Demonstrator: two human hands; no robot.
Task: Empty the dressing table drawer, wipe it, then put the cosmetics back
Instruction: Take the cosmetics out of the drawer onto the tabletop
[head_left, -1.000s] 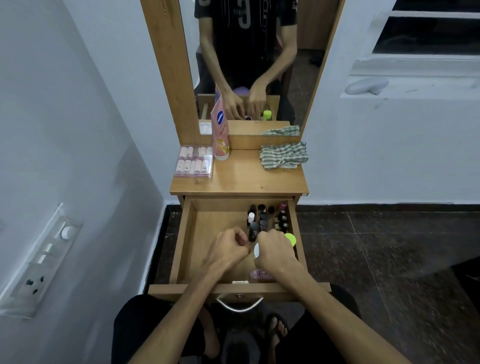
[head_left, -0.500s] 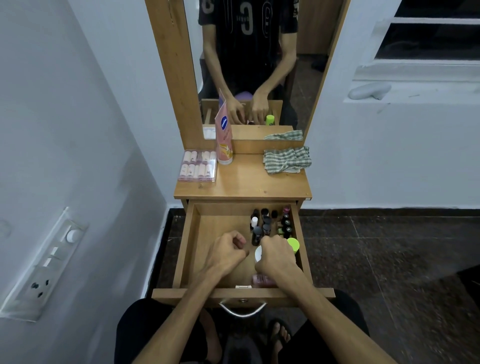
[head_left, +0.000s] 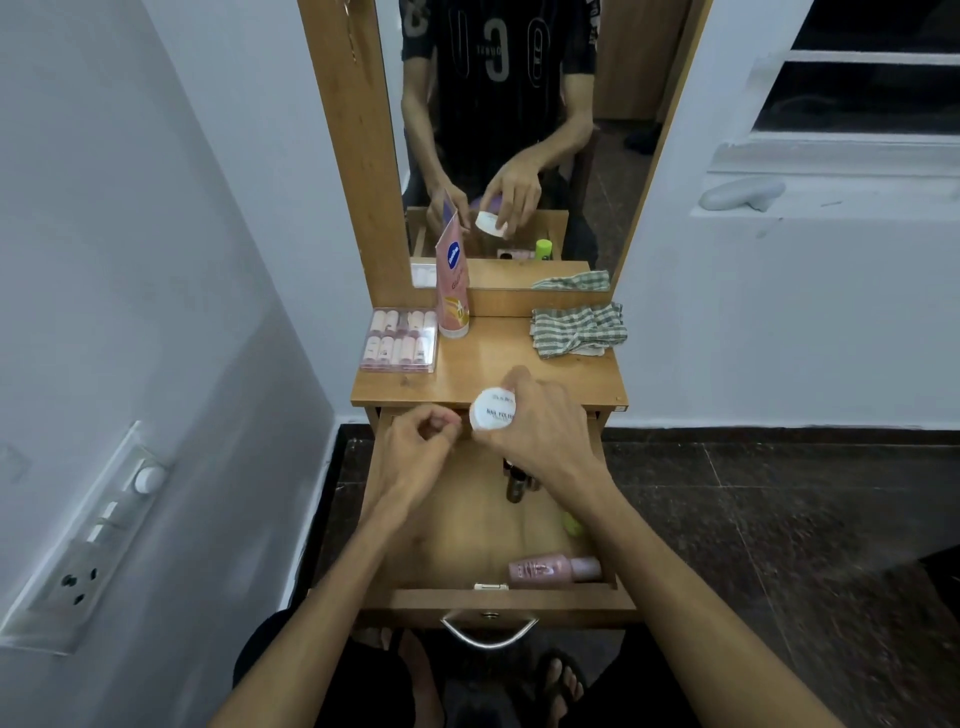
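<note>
A narrow wooden dressing table stands against a white wall in a corner, over a dark stone floor, with its drawer (head_left: 452, 597) pulled out toward the seated person. Emptying is under way, not finished. Nearest, at 6 o'clock in the drawer, a pink bottle (head_left: 553, 570) lies on its side along the front wall. Just beyond it, toward 4 o'clock, a small green-capped item (head_left: 573, 524) shows, blurred. Further back, dark nail polish bottles (head_left: 515, 480) stand partly hidden under the right forearm. Above the drawer's far edge, the left hand (head_left: 415, 447) hovers with its fingers curled in, apparently holding nothing. The right hand (head_left: 540, 431) pinches a white round jar (head_left: 492, 410), labelled as a nail polish product, lifted at the tabletop's front edge. On the tabletop (head_left: 493, 371), a clear case of pink tubes (head_left: 399, 340) sits at 10 o'clock, a pink lotion tube (head_left: 453, 291) stands just beyond it by the mirror, and a checked cloth (head_left: 576, 330) lies crumpled at 2 o'clock. Judging from this, the remaining drawer items must come out before the wiping and the return of the cosmetics, both not yet begun.
</note>
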